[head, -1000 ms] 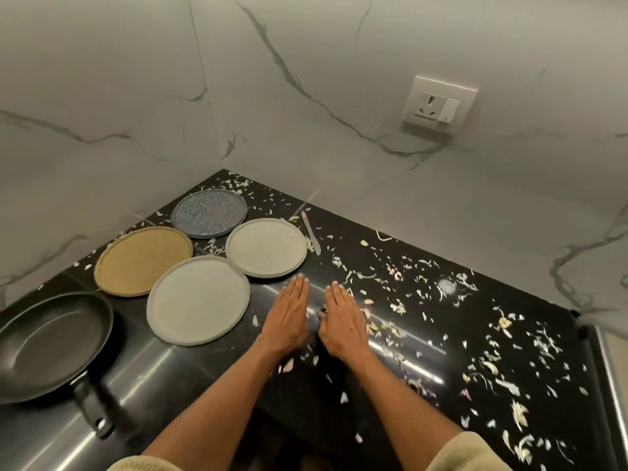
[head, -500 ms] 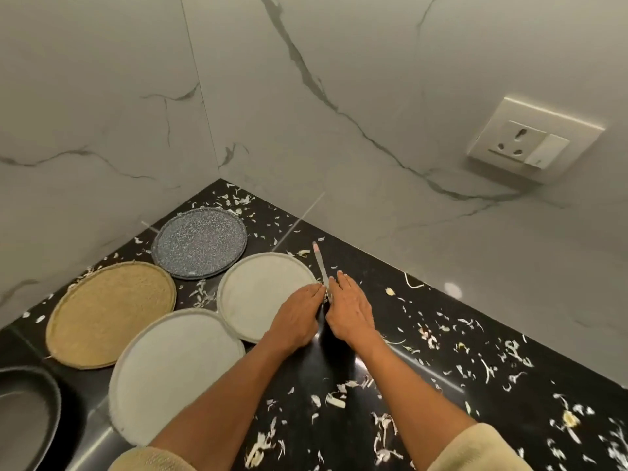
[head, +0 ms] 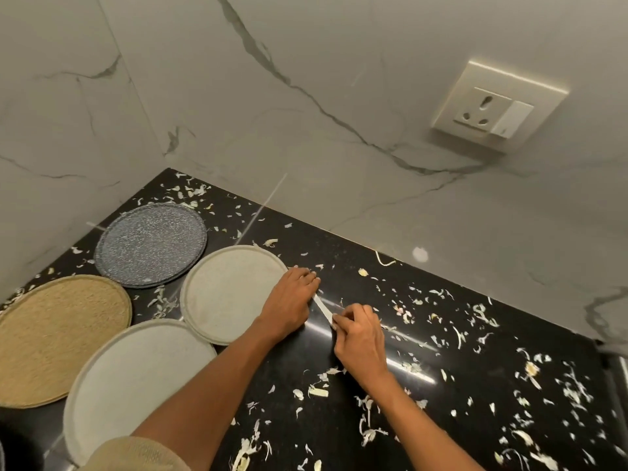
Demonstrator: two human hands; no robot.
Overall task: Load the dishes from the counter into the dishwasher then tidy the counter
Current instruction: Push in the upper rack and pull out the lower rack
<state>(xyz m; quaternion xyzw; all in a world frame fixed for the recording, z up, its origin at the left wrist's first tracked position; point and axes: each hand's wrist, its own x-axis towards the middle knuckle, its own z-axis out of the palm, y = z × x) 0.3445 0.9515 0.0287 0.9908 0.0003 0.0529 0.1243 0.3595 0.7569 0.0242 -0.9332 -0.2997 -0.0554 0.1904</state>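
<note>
Both hands are working on one thin pale stick (head: 323,309) lying flat on the black surface (head: 441,300). Right hand (head: 360,338) is pinching the near end of the stick, its grip closing on it with fingertips and thumb. Left hand (head: 290,302) is covering the far end, fingers curling down over it; whether that grip is actually clamped on the stick or only pressing it cannot be told. What the stick is, a utensil or a scraper, is too small to tell.

Judging by its look, the stick is light, stiff and narrow, and likely awkward to lift off a glossy surface; taking it by one end and tipping it up seems the easiest hold.

At nine o'clock from the hands, four round plates are lying flat. The nearer grey plate (head: 136,379) is sitting at about eight o'clock, the farther grey plate (head: 231,290) is just beside the left hand, the tan plate (head: 57,338) is farther out at nine, and the speckled blue plate (head: 151,244) is at ten. All four are showing nothing on them. They look rigid, breakable and probably heavier than the stick, best taken by the rim.

Pale food scraps (head: 475,334) are littering the surface, thickest from two to five o'clock.
</note>
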